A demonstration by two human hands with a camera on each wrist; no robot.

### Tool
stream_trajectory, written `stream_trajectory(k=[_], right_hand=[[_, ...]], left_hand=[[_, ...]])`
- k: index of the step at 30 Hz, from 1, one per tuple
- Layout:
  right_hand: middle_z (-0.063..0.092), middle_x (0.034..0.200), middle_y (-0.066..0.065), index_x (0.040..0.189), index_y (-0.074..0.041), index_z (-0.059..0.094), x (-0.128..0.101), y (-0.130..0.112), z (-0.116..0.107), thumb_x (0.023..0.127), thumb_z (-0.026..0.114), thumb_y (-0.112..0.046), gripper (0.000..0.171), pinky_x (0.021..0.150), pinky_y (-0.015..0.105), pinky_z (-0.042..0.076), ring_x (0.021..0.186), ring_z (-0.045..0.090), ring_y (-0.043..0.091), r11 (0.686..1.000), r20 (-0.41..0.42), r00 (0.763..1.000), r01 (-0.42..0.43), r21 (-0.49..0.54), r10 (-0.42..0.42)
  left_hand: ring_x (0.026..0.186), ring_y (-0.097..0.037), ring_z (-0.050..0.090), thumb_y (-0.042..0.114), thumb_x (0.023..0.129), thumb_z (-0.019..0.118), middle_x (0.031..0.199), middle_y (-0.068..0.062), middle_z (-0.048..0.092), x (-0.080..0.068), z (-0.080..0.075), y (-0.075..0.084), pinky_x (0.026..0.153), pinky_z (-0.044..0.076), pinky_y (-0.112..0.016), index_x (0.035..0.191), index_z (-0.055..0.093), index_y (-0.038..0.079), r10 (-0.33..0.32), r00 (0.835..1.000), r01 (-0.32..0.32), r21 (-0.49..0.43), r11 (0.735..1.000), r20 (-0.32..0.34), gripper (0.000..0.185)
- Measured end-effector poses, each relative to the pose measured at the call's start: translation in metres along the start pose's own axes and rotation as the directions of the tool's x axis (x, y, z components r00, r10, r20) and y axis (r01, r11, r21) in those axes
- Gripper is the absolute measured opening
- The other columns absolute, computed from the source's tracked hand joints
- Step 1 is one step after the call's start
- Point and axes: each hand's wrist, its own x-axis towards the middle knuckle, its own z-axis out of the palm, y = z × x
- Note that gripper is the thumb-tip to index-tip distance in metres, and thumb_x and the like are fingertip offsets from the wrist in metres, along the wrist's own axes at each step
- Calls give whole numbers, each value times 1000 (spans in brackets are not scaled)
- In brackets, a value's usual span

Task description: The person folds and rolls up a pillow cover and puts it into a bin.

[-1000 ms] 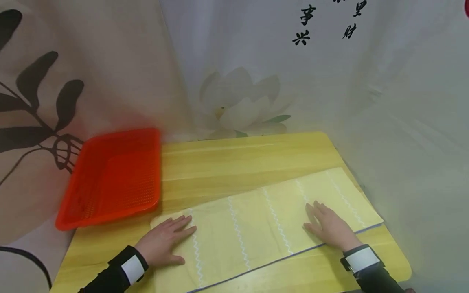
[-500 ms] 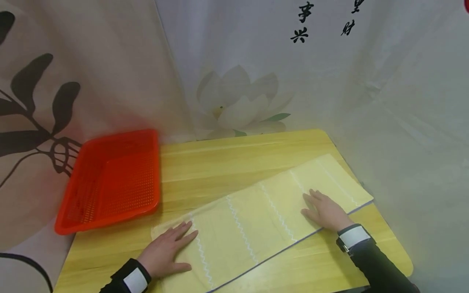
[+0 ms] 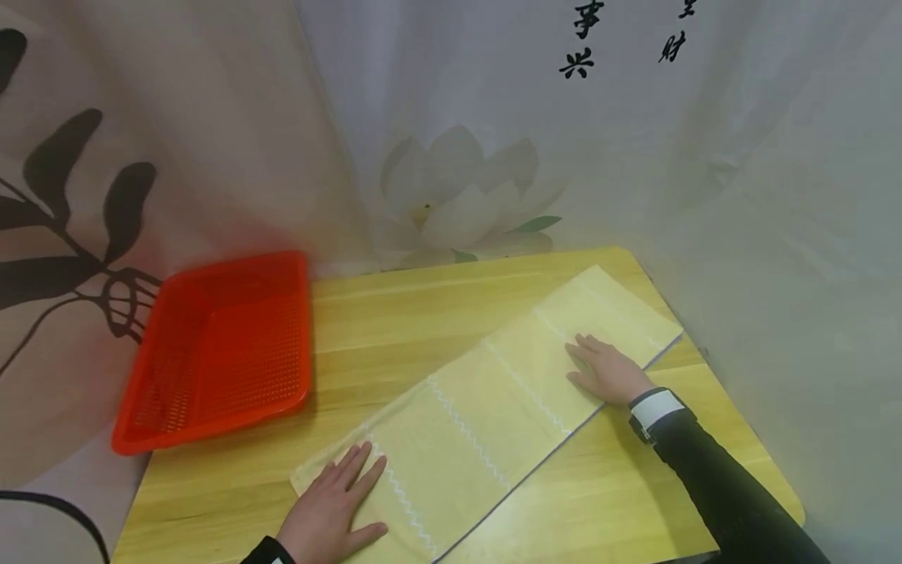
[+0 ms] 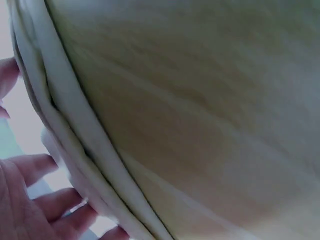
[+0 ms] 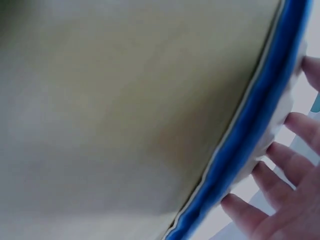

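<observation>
Both hands are lying flat, fingers straight, gripping nothing, and turning the folded yellow cloth on the table: the right hand is pushing toward 1 o'clock, the left hand sliding toward 6. The cloth is now lying diagonally.

Black brush-written Chinese characters stand on the white curtain at the upper right of the head view: 事 above 兴 in one column, and 财 further right. Others above are cut off.
</observation>
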Motion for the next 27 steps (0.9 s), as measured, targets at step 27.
stream_trajectory(k=[27], right_hand=[[40,150,50,151,12,46,-4,61,-36,106,63,-36,68,115,78,31,140,37,69,971,5,976,-216,-108,217]], left_hand=[[153,-38,43,62,90,77,167,-15,43,33,-24,-8,121,39,-59,158,54,16,112,990,-116,44,992,86,86]])
